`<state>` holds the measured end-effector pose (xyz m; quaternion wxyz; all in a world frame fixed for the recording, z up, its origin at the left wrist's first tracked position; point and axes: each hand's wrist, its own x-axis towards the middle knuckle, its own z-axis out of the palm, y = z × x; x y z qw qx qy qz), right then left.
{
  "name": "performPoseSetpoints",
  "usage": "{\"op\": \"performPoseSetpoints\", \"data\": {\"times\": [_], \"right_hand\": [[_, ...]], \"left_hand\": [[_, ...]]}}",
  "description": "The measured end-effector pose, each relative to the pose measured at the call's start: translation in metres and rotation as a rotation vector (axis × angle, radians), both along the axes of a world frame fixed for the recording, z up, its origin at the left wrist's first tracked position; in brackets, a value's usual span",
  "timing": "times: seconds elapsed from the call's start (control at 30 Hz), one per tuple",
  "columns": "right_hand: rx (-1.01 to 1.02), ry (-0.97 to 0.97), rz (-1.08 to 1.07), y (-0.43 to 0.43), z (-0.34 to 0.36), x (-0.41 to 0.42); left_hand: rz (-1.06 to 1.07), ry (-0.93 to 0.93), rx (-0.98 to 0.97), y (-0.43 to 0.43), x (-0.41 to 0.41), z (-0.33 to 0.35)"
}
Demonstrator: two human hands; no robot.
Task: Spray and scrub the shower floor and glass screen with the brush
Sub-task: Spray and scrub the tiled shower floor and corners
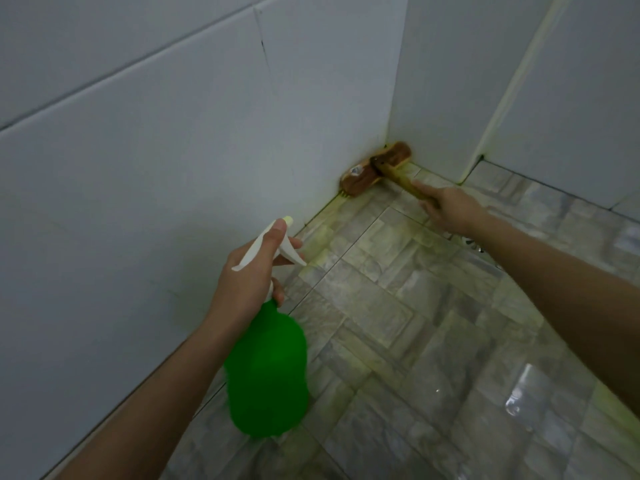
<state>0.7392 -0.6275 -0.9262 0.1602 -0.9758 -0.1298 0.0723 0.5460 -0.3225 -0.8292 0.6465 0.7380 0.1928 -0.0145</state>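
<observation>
My left hand [249, 275] grips the white trigger head of a green spray bottle [266, 372], held above the floor beside the left wall, its nozzle aimed toward the far corner. My right hand [450, 209] holds the wooden handle of a brown scrub brush [374, 169], index finger stretched along it. The brush head sits on the floor in the far corner, bristles down, against the wall base. The shower floor [415, 341] is grey stone-pattern tile, wet and shiny, with yellowish stains along the grout and wall edge.
White tiled walls [173, 150] close in on the left and at the back. A pale vertical strip [498, 98] runs up the right wall section. A small metal drain piece [472, 244] shows just under my right forearm.
</observation>
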Motion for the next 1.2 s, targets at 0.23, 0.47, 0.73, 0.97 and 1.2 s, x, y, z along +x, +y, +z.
{"op": "performPoseSetpoints", "data": {"times": [0.23,0.47,0.73,0.97,1.2], "right_hand": [[0.008,0.052,0.28,0.057,-0.021,-0.087],[0.086,0.137,0.171,0.099,-0.017,-0.142],[0.108,0.166,0.045,0.126,-0.008,-0.188],[0.137,0.181,0.27,0.201,-0.013,-0.278],[0.166,0.285,0.346,0.268,-0.019,-0.381]], "left_hand": [[0.015,0.018,-0.021,0.009,-0.027,0.005],[0.131,0.042,-0.037,0.049,-0.082,0.0],[0.242,0.048,0.009,0.099,-0.156,0.009],[0.29,0.073,0.068,0.115,-0.218,0.011],[0.475,0.157,0.077,0.148,-0.276,0.004]]}}
